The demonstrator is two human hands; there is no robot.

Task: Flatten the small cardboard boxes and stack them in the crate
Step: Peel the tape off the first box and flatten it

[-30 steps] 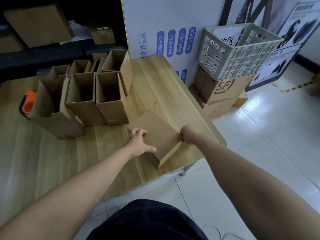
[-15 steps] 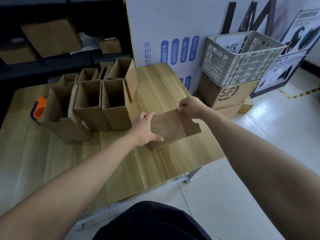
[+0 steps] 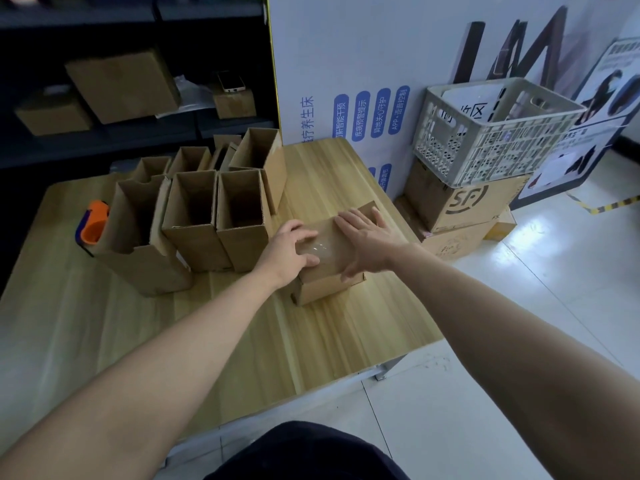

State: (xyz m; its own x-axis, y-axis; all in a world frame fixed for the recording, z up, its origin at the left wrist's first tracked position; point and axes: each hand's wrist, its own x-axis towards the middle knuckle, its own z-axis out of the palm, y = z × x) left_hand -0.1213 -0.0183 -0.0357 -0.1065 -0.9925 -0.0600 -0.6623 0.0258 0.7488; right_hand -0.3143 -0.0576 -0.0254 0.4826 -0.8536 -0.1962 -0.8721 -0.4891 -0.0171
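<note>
Lowered onto the table [image 3: 346, 327], the cardboard box [image 3: 329, 287] is now lying beneath the left hand [image 3: 287, 251] and right hand [image 3: 370, 242], both pressing open-palmed on top, needing even weight along its creases.

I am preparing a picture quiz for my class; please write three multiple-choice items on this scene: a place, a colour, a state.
1. Where does the pale grey lattice plastic crate stand?
A) directly on the floor
B) on the brown cardboard carton printed SF
C) on the dark shelf

2. What colour is the rounded plastic tool at the left edge of the light wooden table?
A) green
B) white
C) orange

3. How do the fingers of the right hand lie?
A) straight and spread on the small brown cardboard box
B) in a fist
C) pinching a flap

Key: 1 B, the crate rests on the carton's top; 2 C, its body is orange; 3 A, they lie flat on the box.
</note>
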